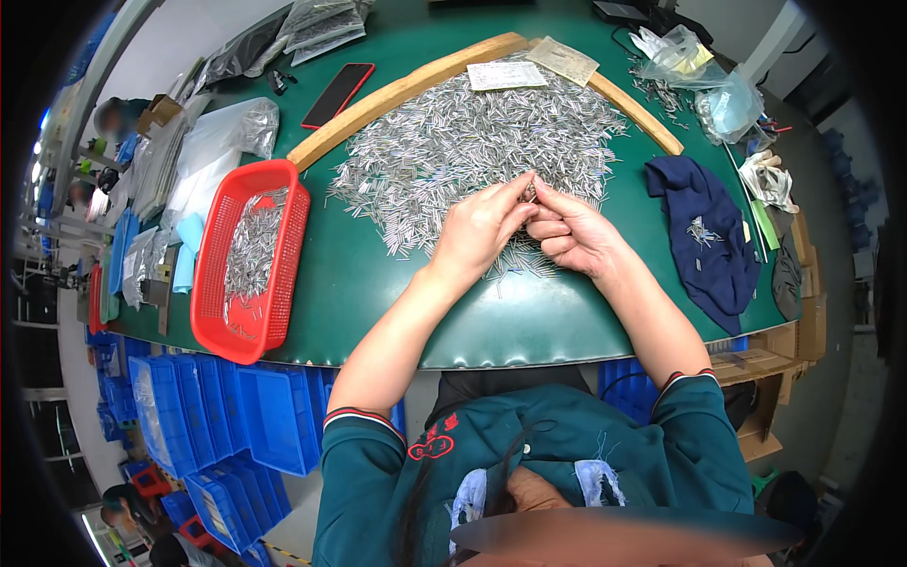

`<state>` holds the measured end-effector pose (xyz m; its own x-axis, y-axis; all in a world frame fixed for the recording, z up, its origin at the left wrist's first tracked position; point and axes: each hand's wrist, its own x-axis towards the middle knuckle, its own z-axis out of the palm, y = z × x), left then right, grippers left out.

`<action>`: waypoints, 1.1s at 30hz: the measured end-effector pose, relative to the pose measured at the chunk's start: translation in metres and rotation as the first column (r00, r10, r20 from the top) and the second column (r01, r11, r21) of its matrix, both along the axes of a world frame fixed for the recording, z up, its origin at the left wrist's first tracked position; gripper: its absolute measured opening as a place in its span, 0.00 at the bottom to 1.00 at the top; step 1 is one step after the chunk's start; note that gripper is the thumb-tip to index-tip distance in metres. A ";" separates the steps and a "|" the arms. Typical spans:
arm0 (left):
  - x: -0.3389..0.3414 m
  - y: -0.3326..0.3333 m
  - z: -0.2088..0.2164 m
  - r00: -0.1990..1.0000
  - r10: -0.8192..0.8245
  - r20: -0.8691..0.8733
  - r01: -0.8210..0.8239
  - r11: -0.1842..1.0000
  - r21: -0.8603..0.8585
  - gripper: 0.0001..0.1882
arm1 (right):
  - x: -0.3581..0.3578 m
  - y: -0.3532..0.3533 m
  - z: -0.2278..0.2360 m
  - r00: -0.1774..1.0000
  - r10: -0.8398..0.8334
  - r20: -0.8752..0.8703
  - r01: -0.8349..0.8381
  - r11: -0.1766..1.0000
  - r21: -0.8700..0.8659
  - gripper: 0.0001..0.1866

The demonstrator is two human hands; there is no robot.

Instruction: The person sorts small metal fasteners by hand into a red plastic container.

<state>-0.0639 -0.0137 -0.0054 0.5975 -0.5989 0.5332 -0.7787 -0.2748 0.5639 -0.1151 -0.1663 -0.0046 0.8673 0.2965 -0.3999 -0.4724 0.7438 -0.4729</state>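
Observation:
My left hand (479, 227) and my right hand (576, 230) meet over the near edge of a wide heap of small metal pins (453, 142). Thumbs and fingertips of both hands pinch together around a small cluster of metal pins (529, 193); how many is too small to tell. The heap is spread over the green table (378, 321). To my left stands a red perforated plastic basket (295, 250) with more of the same pins inside.
Two wooden bars (406, 87) border the heap's far side, with paper slips (507, 75) on top. A phone (338, 95) lies at the back left. On the right is a dark blue cloth (694, 194) bearing a few pins. Blue bins (274, 416) stand below the table's left front.

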 end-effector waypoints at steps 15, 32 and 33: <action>-0.003 0.000 0.005 0.997 0.015 0.079 -0.013 1.000 -0.016 0.19 | 0.001 -0.003 -0.008 0.990 0.124 -0.061 -0.087 0.903 0.421 0.09; -0.006 -0.002 0.007 0.981 0.106 0.162 -0.094 0.992 -0.083 0.12 | -0.002 0.001 -0.009 0.990 0.134 -0.043 -0.102 0.896 0.432 0.10; -0.006 -0.002 0.007 0.982 0.104 0.159 -0.092 0.993 -0.079 0.13 | -0.002 0.001 -0.010 0.990 0.134 -0.044 -0.102 0.896 0.432 0.10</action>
